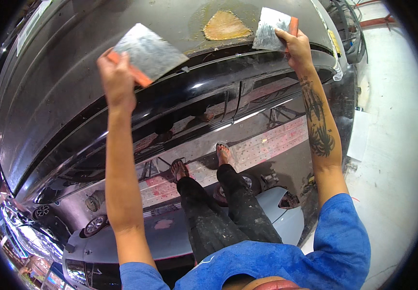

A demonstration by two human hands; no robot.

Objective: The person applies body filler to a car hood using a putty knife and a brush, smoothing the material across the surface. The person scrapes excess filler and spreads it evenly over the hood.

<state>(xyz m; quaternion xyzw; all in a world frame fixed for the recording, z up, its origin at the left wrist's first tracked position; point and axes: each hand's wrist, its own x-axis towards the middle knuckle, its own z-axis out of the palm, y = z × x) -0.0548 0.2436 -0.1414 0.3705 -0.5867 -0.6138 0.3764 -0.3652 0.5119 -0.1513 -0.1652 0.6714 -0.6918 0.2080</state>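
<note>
My left hand [118,79] is closed round the orange edge of a wide metal filler spreader [152,50], its grey blade smeared and angled to the right. In my right hand [297,47] is a second metal spreader [271,30], also orange-edged, with my thumb pressed on its blade. Between the two blades, on the dull grey car roof [117,17], lies a rough yellowish-brown patch of filler [227,25] with a wet-looking stain around it. Both spreaders appear to be held above the roof; whether either blade touches it I cannot tell.
My feet stand on a perforated metal plank [262,145] beside the car's black side [194,92]. Behind me is a light grey car [165,241]. A dark car part [346,29] lies past the roof's right end, near the pale floor [392,145].
</note>
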